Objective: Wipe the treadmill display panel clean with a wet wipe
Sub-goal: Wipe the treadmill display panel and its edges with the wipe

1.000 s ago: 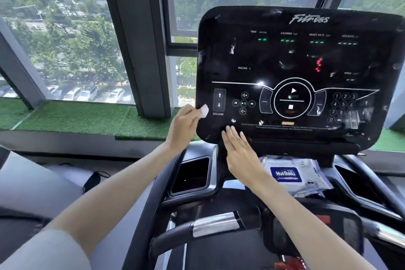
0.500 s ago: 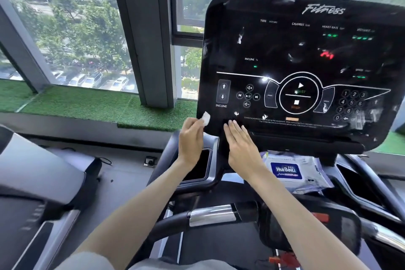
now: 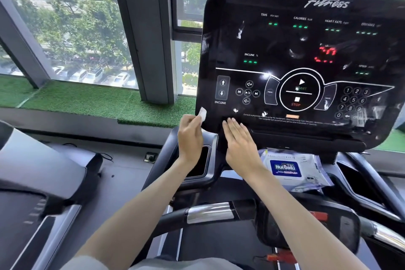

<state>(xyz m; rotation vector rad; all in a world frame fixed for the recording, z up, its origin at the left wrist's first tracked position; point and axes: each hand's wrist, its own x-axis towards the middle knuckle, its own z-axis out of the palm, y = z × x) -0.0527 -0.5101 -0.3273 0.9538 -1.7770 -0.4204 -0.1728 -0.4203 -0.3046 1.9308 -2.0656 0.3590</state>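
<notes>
The black glossy treadmill display panel (image 3: 306,50) fills the upper right, with lit green and red readouts, a START/STOP dial and a number pad. My left hand (image 3: 189,138) pinches a small white wet wipe (image 3: 202,114) at the panel's lower left corner. My right hand (image 3: 240,142) has straight fingers, their tips at the panel's bottom edge just right of the left hand. White smears and specks show on the panel surface.
A pack of wet wipes (image 3: 289,169) with a blue label lies on the console tray under the panel. A cup holder (image 3: 198,164) sits below my left hand. A chrome handlebar (image 3: 210,212) crosses in front. A neighbouring treadmill (image 3: 32,182) stands at left; windows and green turf behind.
The view has shifted closer and lower against the panel. My left hand with the wipe dropped from the panel's left edge to its lower left corner. The right hand keeps its place.
</notes>
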